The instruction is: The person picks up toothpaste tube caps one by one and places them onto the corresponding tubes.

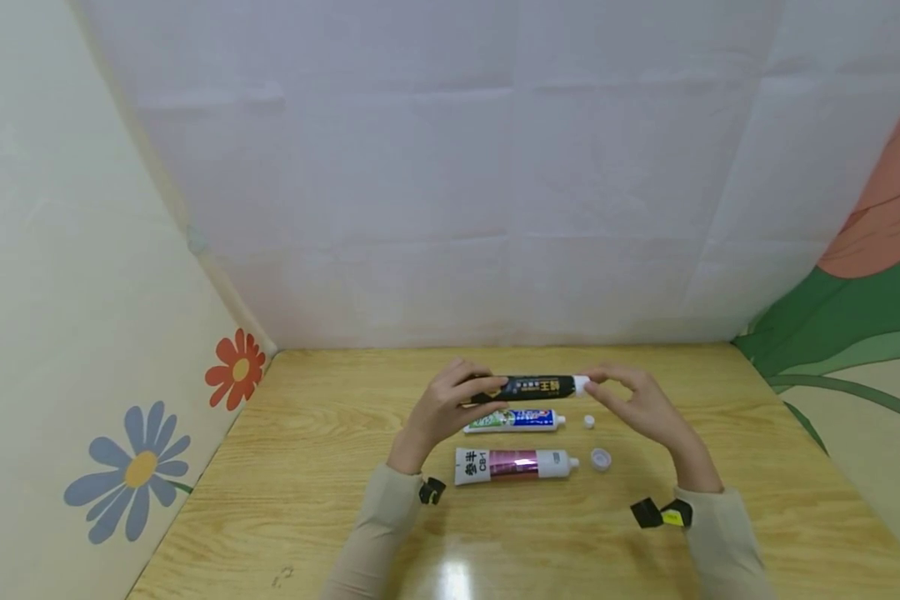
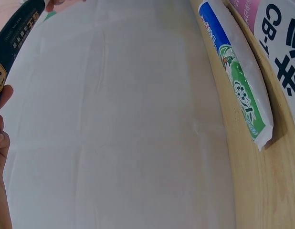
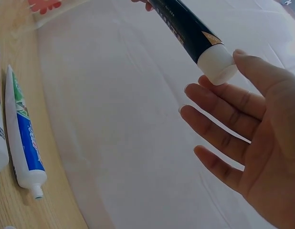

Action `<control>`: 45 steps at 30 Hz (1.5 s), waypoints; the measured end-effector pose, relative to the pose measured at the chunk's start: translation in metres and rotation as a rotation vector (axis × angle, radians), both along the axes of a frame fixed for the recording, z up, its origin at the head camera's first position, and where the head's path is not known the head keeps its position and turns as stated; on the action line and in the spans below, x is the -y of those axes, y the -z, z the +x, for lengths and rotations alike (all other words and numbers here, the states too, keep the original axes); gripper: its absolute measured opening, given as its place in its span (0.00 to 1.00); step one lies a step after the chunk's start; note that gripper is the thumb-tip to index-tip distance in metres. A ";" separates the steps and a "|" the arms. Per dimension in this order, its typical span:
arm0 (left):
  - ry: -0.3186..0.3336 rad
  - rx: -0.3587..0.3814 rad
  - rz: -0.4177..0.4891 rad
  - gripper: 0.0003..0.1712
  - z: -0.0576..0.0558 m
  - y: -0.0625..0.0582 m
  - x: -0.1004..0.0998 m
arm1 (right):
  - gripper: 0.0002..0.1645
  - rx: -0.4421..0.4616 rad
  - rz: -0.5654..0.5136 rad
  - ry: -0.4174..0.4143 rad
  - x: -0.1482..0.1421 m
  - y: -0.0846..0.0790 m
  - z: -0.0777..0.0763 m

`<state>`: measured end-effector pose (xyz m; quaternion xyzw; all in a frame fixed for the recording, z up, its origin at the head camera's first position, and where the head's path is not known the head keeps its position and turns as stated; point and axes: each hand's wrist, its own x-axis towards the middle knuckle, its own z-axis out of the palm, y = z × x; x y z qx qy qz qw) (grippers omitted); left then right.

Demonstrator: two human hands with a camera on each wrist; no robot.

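Above the table, my left hand (image 1: 444, 404) grips the flat end of a black toothpaste tube (image 1: 528, 387). At the tube's other end, my right hand (image 1: 641, 404) pinches the white cap (image 3: 217, 65) between thumb and index finger; its other fingers are spread. Below lies a blue, green and white toothpaste tube (image 1: 513, 420) with its nozzle bare, and a small white cap (image 1: 588, 422) sits to its right. Nearer me is a pink and white toothpaste tube (image 1: 513, 465), also uncapped, with a round white cap (image 1: 601, 459) beside its nozzle. Only part of the left hand shows in the left wrist view.
The wooden table (image 1: 292, 467) meets a white cloth backdrop (image 1: 495, 208) at its far edge. Flower-patterned panels stand at the left (image 1: 30, 333) and right. Black straps (image 1: 432, 491) are on both wrists.
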<state>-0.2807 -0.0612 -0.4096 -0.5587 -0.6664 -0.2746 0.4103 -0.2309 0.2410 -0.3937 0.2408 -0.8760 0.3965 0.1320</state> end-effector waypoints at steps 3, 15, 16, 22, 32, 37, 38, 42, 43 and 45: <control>-0.005 0.001 -0.004 0.23 0.000 0.000 0.000 | 0.10 0.005 -0.004 0.001 0.000 0.001 -0.001; 0.000 0.002 -0.002 0.25 0.001 -0.001 0.000 | 0.11 -0.007 0.007 -0.019 0.000 0.002 -0.002; 0.001 0.002 -0.003 0.25 0.001 -0.001 0.000 | 0.11 -0.013 0.004 -0.026 0.000 0.003 -0.003; 0.002 -0.005 -0.007 0.26 0.002 0.000 -0.001 | 0.14 -0.014 -0.006 -0.068 -0.001 0.004 -0.004; 0.016 0.000 -0.008 0.19 0.002 -0.001 -0.001 | 0.21 0.028 -0.025 -0.050 0.007 -0.007 0.003; 0.018 0.002 -0.010 0.20 0.003 -0.001 -0.001 | 0.22 0.053 -0.024 -0.064 0.015 -0.024 0.016; 0.019 0.003 -0.009 0.20 0.003 -0.001 -0.001 | 0.22 0.065 -0.027 -0.064 0.016 -0.025 0.016; 0.017 0.002 -0.009 0.24 0.004 -0.002 -0.001 | 0.22 0.096 -0.040 -0.070 0.016 -0.026 0.017; 0.017 0.001 -0.008 0.25 0.004 -0.002 0.000 | 0.22 0.100 -0.046 -0.072 0.016 -0.026 0.017; 0.017 0.002 -0.005 0.27 0.004 -0.002 0.000 | 0.22 0.103 -0.053 -0.072 0.016 -0.026 0.017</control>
